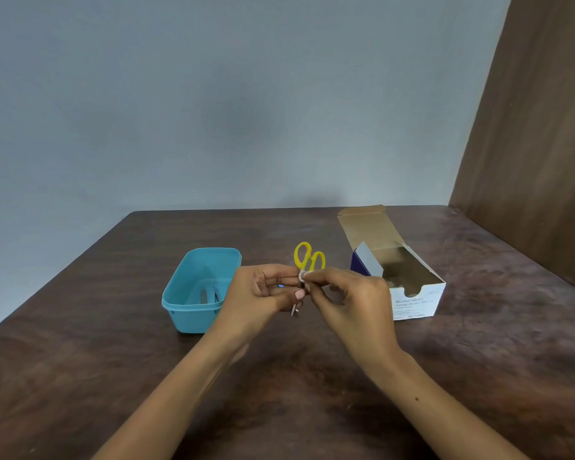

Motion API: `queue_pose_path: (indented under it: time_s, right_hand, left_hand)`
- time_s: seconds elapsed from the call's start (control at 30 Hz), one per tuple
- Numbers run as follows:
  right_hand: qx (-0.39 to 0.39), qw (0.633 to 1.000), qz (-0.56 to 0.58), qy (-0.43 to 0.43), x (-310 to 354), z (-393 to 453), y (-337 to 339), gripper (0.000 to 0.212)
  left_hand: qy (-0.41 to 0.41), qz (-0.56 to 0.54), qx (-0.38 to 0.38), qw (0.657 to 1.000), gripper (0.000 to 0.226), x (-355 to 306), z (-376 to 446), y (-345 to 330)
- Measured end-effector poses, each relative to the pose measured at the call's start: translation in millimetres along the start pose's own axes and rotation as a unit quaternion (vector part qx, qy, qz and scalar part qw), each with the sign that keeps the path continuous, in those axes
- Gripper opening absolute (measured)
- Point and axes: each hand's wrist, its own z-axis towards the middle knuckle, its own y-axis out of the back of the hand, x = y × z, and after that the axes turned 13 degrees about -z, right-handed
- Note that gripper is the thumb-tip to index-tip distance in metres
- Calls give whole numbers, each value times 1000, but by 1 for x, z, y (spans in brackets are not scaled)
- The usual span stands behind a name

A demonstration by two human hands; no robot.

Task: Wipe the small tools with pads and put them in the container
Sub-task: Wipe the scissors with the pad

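Small scissors with yellow handles (307, 257) are held upright above the table, handles up and blade tips pointing down. My left hand (263, 290) grips them around the blades. My right hand (349, 293) pinches a small white pad (302, 276) against the scissors just below the handles. A light blue plastic container (180, 293) stands to the left of my hands, and metal tools (208, 295) lie inside it.
An open white box of alcohol swabs (412, 293) stands to the right, its lid flap raised. A dark brown wooden table (113, 376) holds everything. A grey wall is behind and a brown panel (538, 144) rises at the right.
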Motion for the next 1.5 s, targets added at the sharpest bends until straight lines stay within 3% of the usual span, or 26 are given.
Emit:
queue_pose_path:
  time_s: [0.13,0.37,0.57,0.77,0.97,1.17,1.33,1.5]
  right_hand:
    - [19,998,51,-26,1,1,2,13]
    - [-21,998,-35,-54,0,3,2,10]
    - [36,997,44,-56,-2,1,2,13]
    - [-11,998,-22,-55,-5,1,1,12]
    - [31,997,54,-51,-2,-2,-1,12]
    - [-42,996,52,-59,-5,4,3,13]
    - [21,999,44,10,-2,4,3,12]
    - [64,994,91,9,-2,4,4,14]
  left_hand:
    - [-1,-3,-4,1000,26,0,0,2]
    - [21,-34,0,999,27,2,0,-2]
    - [22,-71,-17,997,27,1,1,-3]
    - [25,-80,-3,996,26,1,-1,-7]
    - [35,-74,-23,996,26,1,2,-3]
    - [54,-74,20,996,27,2,-1,-9]
    - [41,-58,8,997,24,2,1,-4]
    - [40,-54,-5,998,26,2,2,0]
